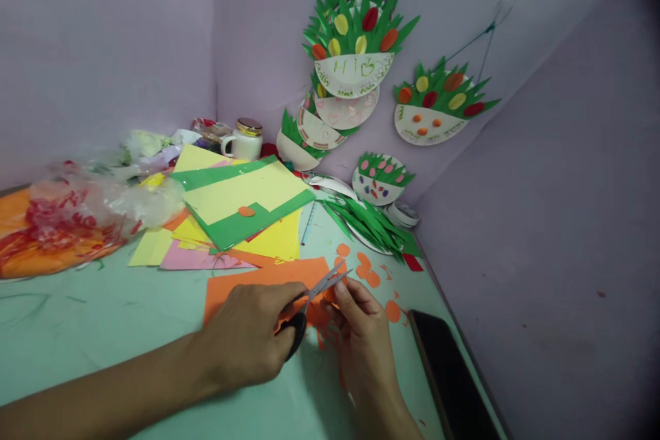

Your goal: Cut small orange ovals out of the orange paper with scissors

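My left hand (247, 340) is closed round the black handles of a pair of scissors (324, 283), whose blades are parted and point up to the right. My right hand (364, 340) pinches a small piece of orange paper (330, 297) at the blades. Both hands are over a sheet of orange paper (258, 278) lying on the pale green table (103, 330). Several cut orange ovals (367, 273) lie just beyond my right hand.
A dark phone (448, 371) lies at the table's right edge. Behind are stacked coloured sheets (242, 203), green paper strips (371, 223), a plastic bag (77, 213) and a white jar (245, 141). Paper-plate flower crafts (355, 48) hang on the wall.
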A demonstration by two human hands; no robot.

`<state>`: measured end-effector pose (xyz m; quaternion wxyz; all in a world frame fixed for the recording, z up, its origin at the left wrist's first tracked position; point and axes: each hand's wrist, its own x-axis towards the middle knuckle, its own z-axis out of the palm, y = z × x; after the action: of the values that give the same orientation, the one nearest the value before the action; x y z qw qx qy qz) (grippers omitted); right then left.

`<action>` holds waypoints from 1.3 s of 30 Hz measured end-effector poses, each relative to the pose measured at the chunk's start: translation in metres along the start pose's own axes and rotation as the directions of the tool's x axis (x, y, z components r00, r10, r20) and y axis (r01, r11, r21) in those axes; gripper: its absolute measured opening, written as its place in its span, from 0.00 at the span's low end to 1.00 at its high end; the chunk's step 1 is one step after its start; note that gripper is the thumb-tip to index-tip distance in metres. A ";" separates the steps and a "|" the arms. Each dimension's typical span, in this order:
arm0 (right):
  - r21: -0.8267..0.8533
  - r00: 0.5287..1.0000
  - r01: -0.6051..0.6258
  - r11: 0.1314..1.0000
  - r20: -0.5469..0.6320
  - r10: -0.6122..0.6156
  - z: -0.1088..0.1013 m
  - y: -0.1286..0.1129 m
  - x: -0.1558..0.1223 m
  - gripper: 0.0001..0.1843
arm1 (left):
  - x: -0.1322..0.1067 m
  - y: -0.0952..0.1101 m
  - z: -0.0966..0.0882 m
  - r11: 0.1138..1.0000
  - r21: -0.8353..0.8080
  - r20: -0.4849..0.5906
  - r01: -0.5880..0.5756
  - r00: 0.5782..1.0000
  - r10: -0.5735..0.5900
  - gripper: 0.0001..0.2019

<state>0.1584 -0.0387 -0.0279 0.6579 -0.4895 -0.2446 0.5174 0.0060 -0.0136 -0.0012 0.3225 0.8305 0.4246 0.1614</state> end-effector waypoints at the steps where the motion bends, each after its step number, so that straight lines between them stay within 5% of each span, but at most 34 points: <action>1: 0.010 1.000 -0.007 1.000 -0.003 0.007 0.000 0.000 0.000 0.08 | 0.000 0.000 0.000 1.000 -0.001 0.000 -0.001 1.000 0.001 0.07; 25: 0.119 0.998 -0.054 0.991 0.025 0.051 0.008 -0.005 -0.003 0.08 | 0.001 -0.005 0.003 1.000 0.001 -0.012 -0.012 1.000 0.012 0.02; 39: -0.107 0.999 0.038 0.993 0.023 -0.036 0.001 -0.007 0.002 0.08 | 0.002 -0.005 -0.005 0.999 0.037 0.029 -0.031 0.999 0.030 0.03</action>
<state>0.1611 -0.0366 -0.0219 0.6375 -0.5142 -0.2881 0.4962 0.0014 -0.0078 -0.0010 0.3102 0.8450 0.4103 0.1464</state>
